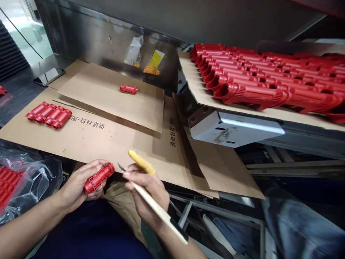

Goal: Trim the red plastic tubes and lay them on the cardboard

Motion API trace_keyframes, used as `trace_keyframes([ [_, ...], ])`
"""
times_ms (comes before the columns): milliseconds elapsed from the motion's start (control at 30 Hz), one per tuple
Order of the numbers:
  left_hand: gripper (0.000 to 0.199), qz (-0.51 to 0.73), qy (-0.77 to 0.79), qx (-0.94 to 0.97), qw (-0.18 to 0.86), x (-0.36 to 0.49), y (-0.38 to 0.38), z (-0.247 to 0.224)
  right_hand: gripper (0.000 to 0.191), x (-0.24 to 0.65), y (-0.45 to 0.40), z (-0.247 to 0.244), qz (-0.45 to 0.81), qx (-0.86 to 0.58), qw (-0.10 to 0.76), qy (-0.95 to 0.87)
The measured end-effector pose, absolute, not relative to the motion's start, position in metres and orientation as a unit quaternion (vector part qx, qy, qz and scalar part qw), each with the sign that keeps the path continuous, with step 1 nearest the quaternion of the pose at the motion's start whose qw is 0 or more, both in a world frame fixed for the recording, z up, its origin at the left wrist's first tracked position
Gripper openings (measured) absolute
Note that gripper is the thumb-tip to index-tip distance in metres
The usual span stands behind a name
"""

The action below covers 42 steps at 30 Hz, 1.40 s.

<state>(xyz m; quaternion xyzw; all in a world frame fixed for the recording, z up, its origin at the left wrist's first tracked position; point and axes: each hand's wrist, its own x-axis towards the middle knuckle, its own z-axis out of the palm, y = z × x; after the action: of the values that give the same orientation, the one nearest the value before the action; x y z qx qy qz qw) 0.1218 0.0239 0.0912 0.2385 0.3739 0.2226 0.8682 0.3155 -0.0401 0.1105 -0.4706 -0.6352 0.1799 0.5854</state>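
My left hand (87, 178) is closed around a red ribbed plastic tube part (99, 177), held tilted over my lap near the cardboard's front edge. In my right hand (151, 194) is a thin-bladed craft knife (155, 203) with a long cream handle and dark end. The blade tip points toward the red part, a short gap away from it. A yellow finger cot (141, 162) covers my raised right index finger. Several similar red parts (49, 114) lie in a row on the cardboard sheet (118, 144), and a single red part (128, 89) lies farther back on a raised cardboard piece.
At the right, many red tubes (258, 79) lie in rows on a cardboard-topped stand with a white metal bracket (234, 127). A clear plastic bag (40, 180) with red parts is at the left. Small bags (155, 63) and a phone (49, 76) lie at the back.
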Motion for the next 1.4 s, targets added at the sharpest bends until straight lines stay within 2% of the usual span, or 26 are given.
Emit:
trace_keyframes([
  [100,0.047,0.271,0.38,0.242,0.851,0.123,0.025,0.093,0.032,0.31,-0.052,0.11,0.223,-0.44,0.569,-0.658],
  [233,0.071,0.371,0.381,0.302,0.791,0.122,0.022,0.094,0.04,0.301,-0.06,0.101,0.226,-0.439,0.567,-0.66],
  [400,0.058,0.41,0.369,0.34,0.762,0.117,0.018,0.09,0.042,0.297,-0.061,0.093,0.209,-0.427,0.575,-0.666],
  [600,0.062,0.412,0.386,0.347,0.749,0.118,0.02,0.093,0.04,0.301,-0.061,0.095,0.2,-0.431,0.58,-0.662],
  [1400,0.061,0.42,0.378,0.413,0.715,0.106,0.015,0.076,0.035,0.29,-0.057,0.093,0.164,-0.465,0.589,-0.64],
])
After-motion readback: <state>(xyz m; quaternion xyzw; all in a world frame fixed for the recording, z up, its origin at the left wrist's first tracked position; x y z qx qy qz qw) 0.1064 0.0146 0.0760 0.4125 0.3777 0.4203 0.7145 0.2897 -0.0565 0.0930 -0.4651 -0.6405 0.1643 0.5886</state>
